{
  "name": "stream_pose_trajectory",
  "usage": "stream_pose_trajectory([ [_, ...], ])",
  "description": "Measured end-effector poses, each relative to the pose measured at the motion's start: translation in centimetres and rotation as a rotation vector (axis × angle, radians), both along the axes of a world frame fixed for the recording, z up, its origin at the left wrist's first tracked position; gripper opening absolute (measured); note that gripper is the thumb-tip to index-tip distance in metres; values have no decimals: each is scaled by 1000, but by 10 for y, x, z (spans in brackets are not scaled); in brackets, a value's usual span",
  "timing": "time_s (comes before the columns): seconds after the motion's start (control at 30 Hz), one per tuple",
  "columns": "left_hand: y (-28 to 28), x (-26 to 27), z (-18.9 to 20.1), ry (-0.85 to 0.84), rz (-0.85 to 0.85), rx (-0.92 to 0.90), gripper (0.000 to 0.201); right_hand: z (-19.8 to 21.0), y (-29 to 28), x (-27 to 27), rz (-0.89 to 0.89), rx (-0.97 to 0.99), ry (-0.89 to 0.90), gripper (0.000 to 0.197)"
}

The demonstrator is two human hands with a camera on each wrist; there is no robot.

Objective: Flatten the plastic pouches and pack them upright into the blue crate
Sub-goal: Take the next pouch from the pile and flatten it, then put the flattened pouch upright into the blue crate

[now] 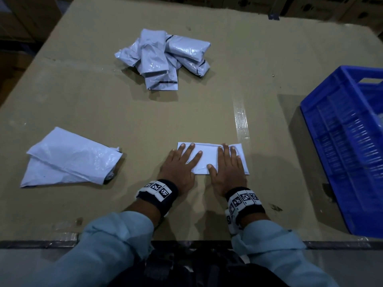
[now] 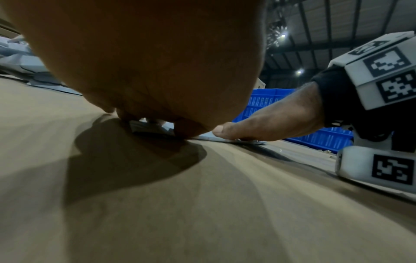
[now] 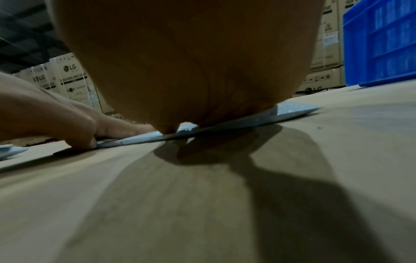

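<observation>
While both palms lie flat w/ fingers straight, a white pouch (image 1: 207, 158) is pressed onto the cardboard-covered table (image 1: 207, 100) by the left hand (image 1: 179, 168) and right hand (image 1: 227, 168) — side by side, near the front edge. More pouches (image 1: 163, 56) are piled farther back — a blue crate (image 1: 339, 141) is seen at right.

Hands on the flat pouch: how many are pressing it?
2. The left hand lies flat on the pouch's left part, and the right hand lies flat on its right part, nearer the blue crate.
</observation>
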State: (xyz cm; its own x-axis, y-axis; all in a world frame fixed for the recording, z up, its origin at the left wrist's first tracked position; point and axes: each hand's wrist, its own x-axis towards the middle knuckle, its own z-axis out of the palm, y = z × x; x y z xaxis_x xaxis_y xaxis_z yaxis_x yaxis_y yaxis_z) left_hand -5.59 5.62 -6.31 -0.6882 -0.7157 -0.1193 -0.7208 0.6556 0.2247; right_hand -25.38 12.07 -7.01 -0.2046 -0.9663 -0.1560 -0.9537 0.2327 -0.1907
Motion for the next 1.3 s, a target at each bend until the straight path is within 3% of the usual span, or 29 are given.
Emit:
stream_pose_trajectory([
  [0.13, 3, -1, -1, 5, 19, -91, 72, 5, -1, 0, -43, 6, 15, 90],
  [0.53, 1, -1, 4, -3, 66, -143, 74, 15, 0, -15, -237, 140, 18, 110],
  [0.73, -1, -16, 20, -100, 100, -137, 86, 20, -8, 7, -123, 58, 92, 92],
  [0.83, -2, -21, 14, -136, 111, -123, 85, 10, 2, 8, -54, 6, 35, 82],
  [1.1, 2, -13, 3, -198, 201, -129, 84, 17, 5, -9, -133, 6, 70, 79],
  [1.3, -3, -11, 6, -240, 364, -12, 97, 50, -18, -18, -92, 86, 248, 70],
])
